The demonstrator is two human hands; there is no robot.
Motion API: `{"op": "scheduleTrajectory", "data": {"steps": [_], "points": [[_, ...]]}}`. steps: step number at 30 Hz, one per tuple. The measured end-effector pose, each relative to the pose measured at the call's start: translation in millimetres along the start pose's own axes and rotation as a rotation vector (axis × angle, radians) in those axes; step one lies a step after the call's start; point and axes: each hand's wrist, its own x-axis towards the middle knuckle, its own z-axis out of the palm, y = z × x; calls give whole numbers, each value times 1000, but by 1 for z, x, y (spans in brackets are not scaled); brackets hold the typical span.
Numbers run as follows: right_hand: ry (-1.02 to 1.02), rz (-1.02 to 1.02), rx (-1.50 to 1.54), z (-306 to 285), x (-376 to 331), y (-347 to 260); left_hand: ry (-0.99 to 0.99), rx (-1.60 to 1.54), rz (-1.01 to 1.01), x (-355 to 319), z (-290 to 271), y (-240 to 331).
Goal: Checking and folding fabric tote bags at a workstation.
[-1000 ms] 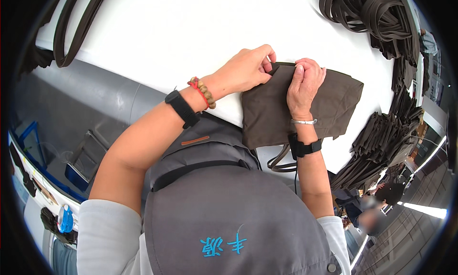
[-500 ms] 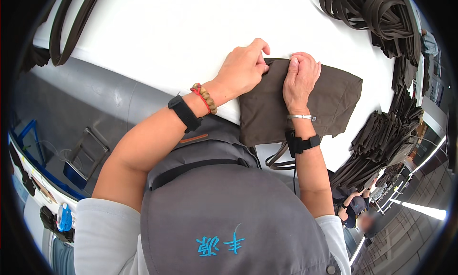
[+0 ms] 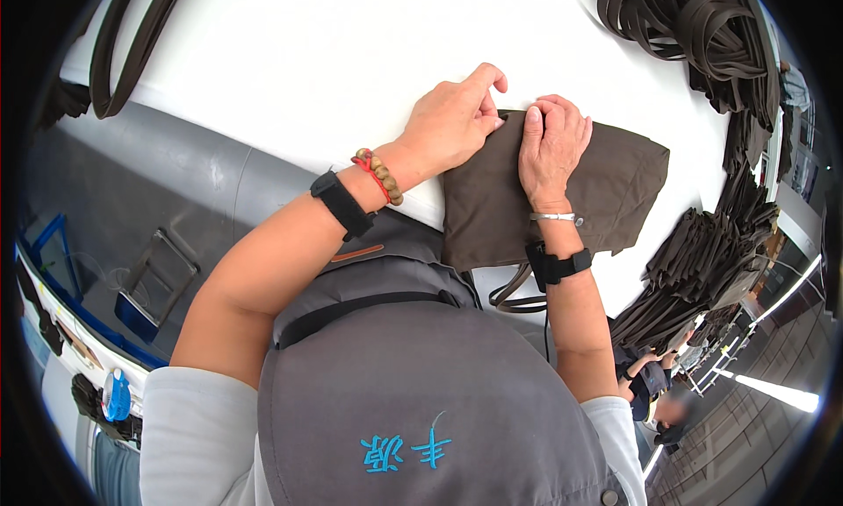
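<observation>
A dark brown fabric bag (image 3: 500, 199) lies flat on the white tabletop, reaching over its near edge. A loop of brown strap (image 3: 518, 306) shows below the bag's near edge. At the far left corner of the bag, my left hand (image 3: 452, 124) is closed, thumb and lower fingers pinching the fabric edge while the index finger arches above. My right hand (image 3: 555, 150) lies over the bag's upper middle, fingers bent together and gripping at the far edge. What the right fingertips do under that edge is hidden.
Coiled brown straps (image 3: 694, 19) sit at the far right, with stacked brown fabric pieces (image 3: 711, 251) along the table's right side. Another strap loop (image 3: 132, 50) hangs over the left edge. A folding chair (image 3: 158, 282) stands on the floor at left; a person (image 3: 650, 383) is at lower right.
My left hand has shifted slightly up and right along the bag's corner, its index finger a little higher. The right hand and the bag are nearly unchanged.
</observation>
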Motion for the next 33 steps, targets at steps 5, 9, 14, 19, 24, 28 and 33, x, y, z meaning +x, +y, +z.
{"op": "scheduleTrajectory", "data": {"steps": [5,9,14,19,24,28,33], "points": [[-55,37,-11,-3,1,0,94,108,-108,-2,7,9],[-99,60,-28,-7,4,-11,129,83,-102,1,8,-3],[-107,92,-12,-2,3,-21,41,-162,-224,-1,-13,-1],[-99,85,-17,-1,2,-21,-10,-115,-333,-33,-19,12],[-103,87,-16,3,2,-20,83,-19,-233,-54,-8,5],[-52,44,-65,9,-1,-19,98,200,-157,-60,0,-1],[-34,40,-72,12,-2,-18,119,98,-161,-69,-5,-5]]}}
